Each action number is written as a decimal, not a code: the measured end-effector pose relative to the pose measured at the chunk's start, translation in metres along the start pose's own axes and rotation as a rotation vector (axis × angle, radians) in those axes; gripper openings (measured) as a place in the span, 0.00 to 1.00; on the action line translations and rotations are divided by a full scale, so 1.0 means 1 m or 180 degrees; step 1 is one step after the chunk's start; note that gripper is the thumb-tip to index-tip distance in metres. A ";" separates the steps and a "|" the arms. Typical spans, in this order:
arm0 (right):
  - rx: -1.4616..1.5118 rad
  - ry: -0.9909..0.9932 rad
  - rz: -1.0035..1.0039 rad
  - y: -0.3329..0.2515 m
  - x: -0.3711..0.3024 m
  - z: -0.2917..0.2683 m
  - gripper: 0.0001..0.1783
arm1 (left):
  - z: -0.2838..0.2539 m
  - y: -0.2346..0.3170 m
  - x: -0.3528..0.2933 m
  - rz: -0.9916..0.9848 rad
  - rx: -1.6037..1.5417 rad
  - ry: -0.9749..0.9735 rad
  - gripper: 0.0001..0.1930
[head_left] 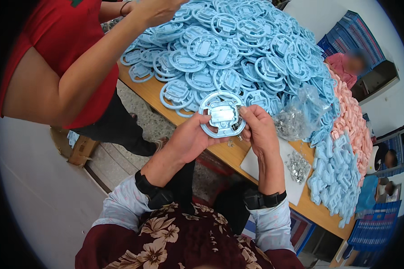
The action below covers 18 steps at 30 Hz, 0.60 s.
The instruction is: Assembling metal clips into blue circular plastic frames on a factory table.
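A light-blue plastic ring part [223, 115], shaped like a toy steering wheel with a flat centre plate, is held up over the near table edge. My left hand [188, 136] grips its left and lower rim, the thumb resting on the face. At the right rim, my right hand [260, 127] is closed in a pinch, with small shiny metal pieces showing by the fingertips; their exact shape is too small to tell. Right of my hands lies a clear plastic bag [306, 107] with metal pieces. More loose metal pieces [297, 167] rest on a white sheet [256, 167].
A big heap of blue ring parts [224, 56] covers the wooden table [141, 92]. Smaller blue parts [334, 179] and pink parts [352, 119] are piled at the right. A co-worker in red [69, 49] stands at the left; another person in pink [341, 67] is beyond the heap.
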State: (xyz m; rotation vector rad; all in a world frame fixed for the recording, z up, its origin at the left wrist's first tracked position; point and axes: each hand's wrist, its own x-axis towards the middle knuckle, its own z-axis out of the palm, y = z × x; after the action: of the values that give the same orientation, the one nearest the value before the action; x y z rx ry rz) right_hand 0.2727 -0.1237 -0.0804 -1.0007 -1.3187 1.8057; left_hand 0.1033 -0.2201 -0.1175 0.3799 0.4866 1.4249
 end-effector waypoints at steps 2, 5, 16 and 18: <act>-0.0036 -0.0008 -0.0050 -0.001 0.000 0.003 0.14 | -0.003 0.001 0.000 0.0034 0.0029 -0.0060 0.22; -0.0113 -0.0003 -0.0144 -0.001 0.004 0.006 0.14 | -0.005 0.004 0.001 0.0122 0.0097 -0.0086 0.23; -0.0321 -0.0091 -0.0384 -0.002 0.016 0.022 0.14 | -0.004 0.018 0.004 0.0559 0.0689 0.0133 0.18; -0.0746 0.0162 -0.0274 0.005 0.012 0.017 0.14 | -0.001 0.007 0.005 0.0361 0.0382 0.0545 0.18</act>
State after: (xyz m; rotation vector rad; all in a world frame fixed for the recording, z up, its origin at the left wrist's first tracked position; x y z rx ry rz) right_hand 0.2521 -0.1220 -0.0839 -1.0875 -1.5433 1.5774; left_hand 0.0969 -0.2145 -0.1152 0.3882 0.7011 1.5499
